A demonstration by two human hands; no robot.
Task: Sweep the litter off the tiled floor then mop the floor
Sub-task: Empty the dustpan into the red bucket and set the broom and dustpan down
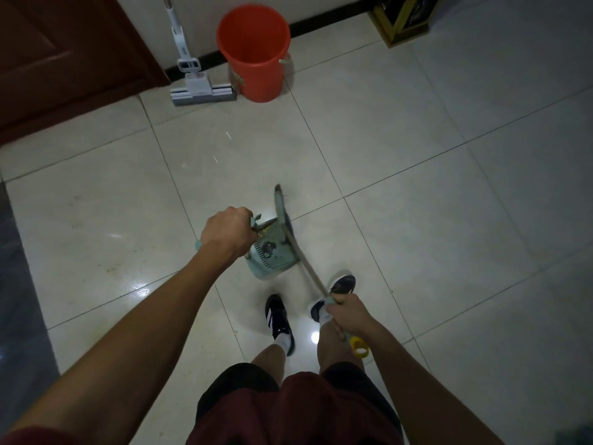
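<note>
Both hands are closed around tool handles. Left hand [228, 231]: fingers curled round the upright handle of the dustpan [271, 253], which sits on the tiled floor [417, 175] directly in front of the shoes [278, 319]. Right hand [345, 311]: fist wrapped round the upper end of the broom [296, 244] shaft, just above its yellow end cap [359, 346].

Broom long axis: diagonal, from the right hand forward and leftward to the bristle head, which stands at the dustpan's open edge, touching or just beside it. The left hand is nearer the pan; the right hand controls the stroke. Contents of the pan show as dark specks; identification is not possible.

Judgement: sweeping is at the collection step. The mop [192, 81] and orange bucket [255, 53] stand against the far wall, well apart from both hands, untouched.
</note>
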